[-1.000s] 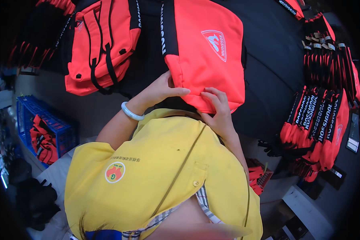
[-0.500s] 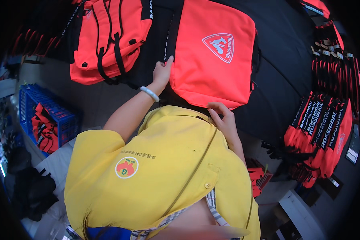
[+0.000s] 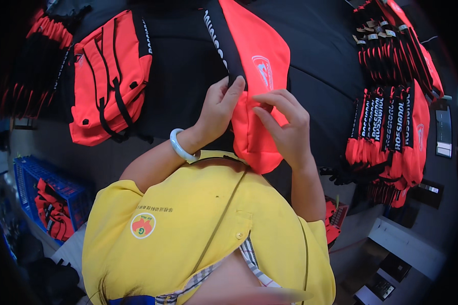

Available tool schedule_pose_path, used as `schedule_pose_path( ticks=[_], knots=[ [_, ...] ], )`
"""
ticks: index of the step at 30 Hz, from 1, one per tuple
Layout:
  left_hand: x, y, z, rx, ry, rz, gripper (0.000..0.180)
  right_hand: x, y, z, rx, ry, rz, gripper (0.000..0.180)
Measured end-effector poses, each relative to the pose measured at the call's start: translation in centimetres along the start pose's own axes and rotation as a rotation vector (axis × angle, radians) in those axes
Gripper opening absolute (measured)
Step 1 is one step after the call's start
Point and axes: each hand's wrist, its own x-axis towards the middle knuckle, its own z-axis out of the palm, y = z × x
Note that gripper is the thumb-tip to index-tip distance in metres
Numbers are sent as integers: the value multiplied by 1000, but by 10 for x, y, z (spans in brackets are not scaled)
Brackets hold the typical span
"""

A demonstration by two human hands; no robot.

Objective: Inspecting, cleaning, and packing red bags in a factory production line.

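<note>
From the head view, the red bag (image 3: 267, 48) is far of the person's waist, over the black table (image 3: 178, 71), between the two hands. The left hand (image 3: 213, 112) grips its left edge, thumb on the near side and fingers partly hidden. The right hand (image 3: 291, 122) has thumb and forefinger drawn close against the red cloth; I cannot tell whether they pinch a fold, the seam or a thread.

The bag looks fully sewn, and its handling seems under way, since both hands are on it; what is left to do to it does not show. The strapped bag (image 3: 107, 76) on the left, the right stack (image 3: 387, 122) and the far-left stack (image 3: 38, 61) are clear of the hands.

The bag's long axis runs from far to near, slanting a little right at the near end. Its red bottom points toward the person, its badged front faces up and right, and its black lettered side lies left. The far end runs out of view.
</note>
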Motion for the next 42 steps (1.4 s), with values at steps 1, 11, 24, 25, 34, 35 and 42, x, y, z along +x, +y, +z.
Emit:
schedule_pose_path(
  ticks=[1, 11, 24, 25, 34, 35, 42],
  knots=[
    [-3, 0, 3, -33, -7, -9, 31, 6, -3, -2, -31, -30, 17, 16],
    [-10, 4, 12, -101, -34, -95, 27, 7, 2, -3, -192, -207, -29, 12],
    [-16, 4, -1, -160, -54, -363, 34, 3, 8, -5, 14, -122, 79, 12],
    [-16, 5, -1, -188, -50, -373, 34, 5, 8, -5, 56, -159, 95, 13],
    [-15, -12, -6, -285, -103, -394, 37, 16, 1, 0, -147, -343, 246, 8],
    [-15, -16, -8, -256, -140, -384, 38, 13, 3, 4, -313, -328, 172, 7],
    [-9, -1, -15, -242, -51, -364, 39, 6, 15, -9, 386, -130, 379, 7]
  ],
)
